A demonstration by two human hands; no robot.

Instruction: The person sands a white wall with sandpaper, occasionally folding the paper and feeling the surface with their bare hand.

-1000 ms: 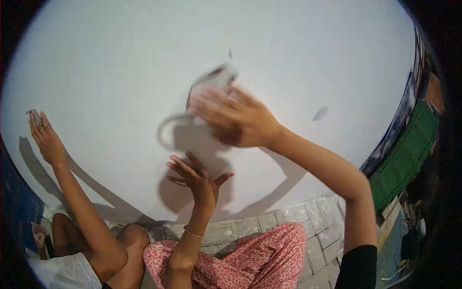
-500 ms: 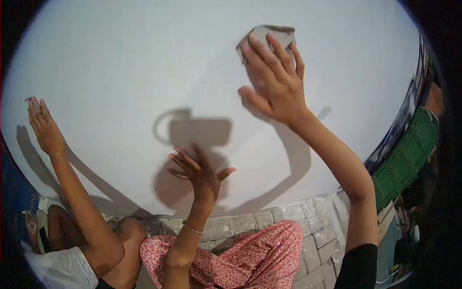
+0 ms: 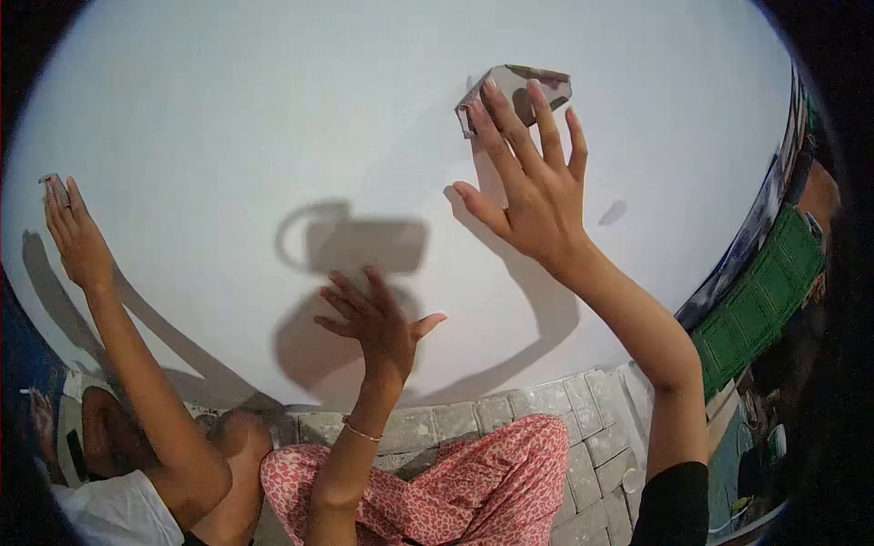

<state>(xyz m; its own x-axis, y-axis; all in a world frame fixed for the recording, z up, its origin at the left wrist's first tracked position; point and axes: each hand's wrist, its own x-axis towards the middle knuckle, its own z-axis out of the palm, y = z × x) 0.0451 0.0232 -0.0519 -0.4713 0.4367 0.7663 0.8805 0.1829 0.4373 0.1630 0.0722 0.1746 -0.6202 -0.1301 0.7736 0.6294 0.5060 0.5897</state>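
Fingers (image 3: pixel 76 198) at far L: co-worker's hand (image 3: pixel 80 241), nearly together, over small gray scrap (image 3: pixel 61 191) against white wall (image 3: pixel 228 127). Mid: wearer's L hand (image 3: pixel 384 332), fingers spread, nothing held; contact w/ wall: can't tell. Farther R: wearer's R hand (image 3: pixel 542 196), fingers fanned over creased gray sheet (image 3: pixel 512 84), up on wall, R of ctr. Risks (my read): sheet looks pressed, not pinched, so light/uneven pressure → slip or drop. Top & L edges look bent; could snag or fold under. Fingertips cover lower pt. only, so top may lift.
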